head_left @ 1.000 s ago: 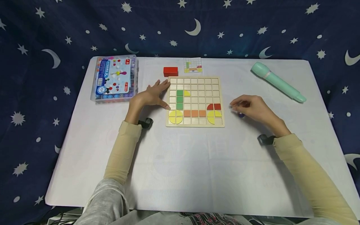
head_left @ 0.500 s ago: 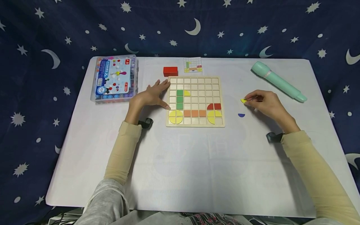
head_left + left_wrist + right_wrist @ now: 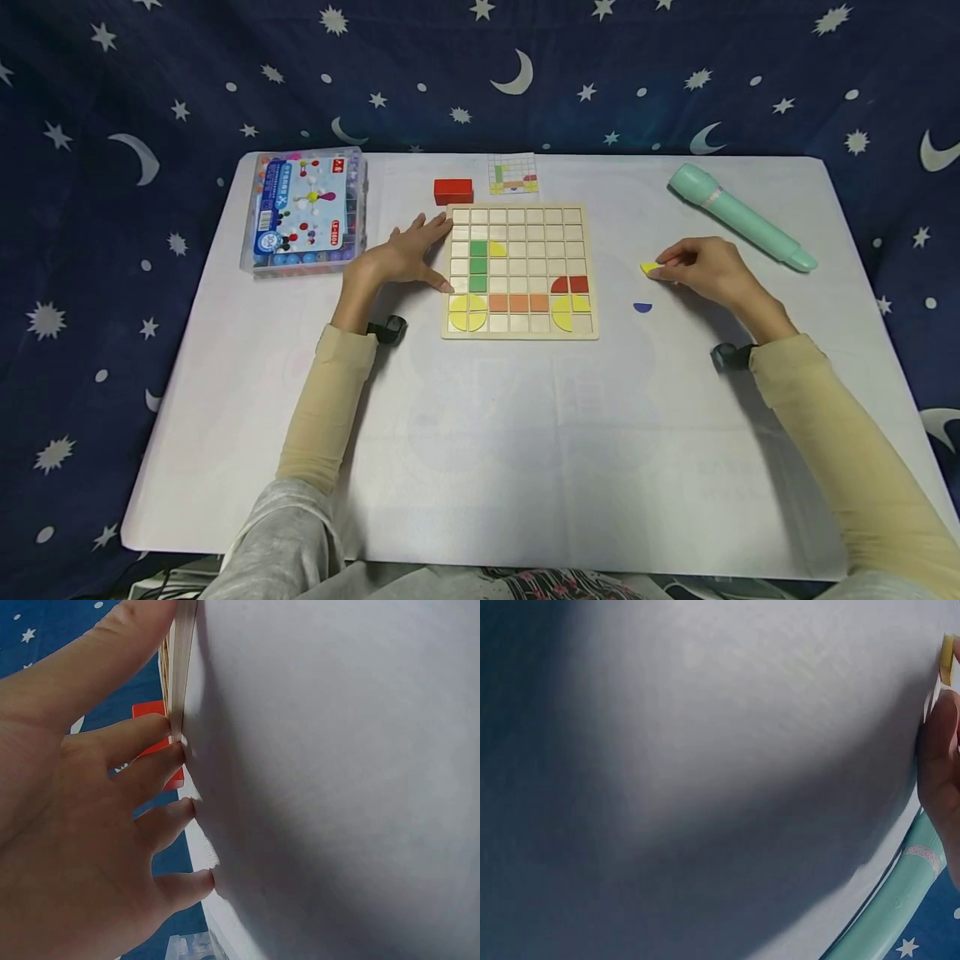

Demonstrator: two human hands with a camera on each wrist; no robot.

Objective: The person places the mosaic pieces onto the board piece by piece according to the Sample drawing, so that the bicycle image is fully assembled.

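A wooden grid board (image 3: pixel 536 248) lies mid-table with green, yellow, orange and red flat pieces in its cells. My left hand (image 3: pixel 403 252) has its fingers spread and touches the board's left edge; in the left wrist view its thumb and fingertips lie along the wooden rim (image 3: pixel 181 675). Right of the board, my right hand (image 3: pixel 701 268) pinches a small yellow piece (image 3: pixel 649 268) between thumb and fingers. That yellow piece (image 3: pixel 947 660) shows at the right edge of the right wrist view. Below it a blue half-round piece (image 3: pixel 642 307) lies on the table.
A red block (image 3: pixel 453 192) and a pattern card (image 3: pixel 513 174) sit behind the board. At the back left stands a clear plastic box (image 3: pixel 306 210) with coloured balls inside. A mint-green tube-shaped case (image 3: pixel 742 218) lies at the back right.
My right hand has moved right and slightly back, uncovering the blue half-round piece. The yellow piece has come into view in its fingers. My left hand has stayed at the board.
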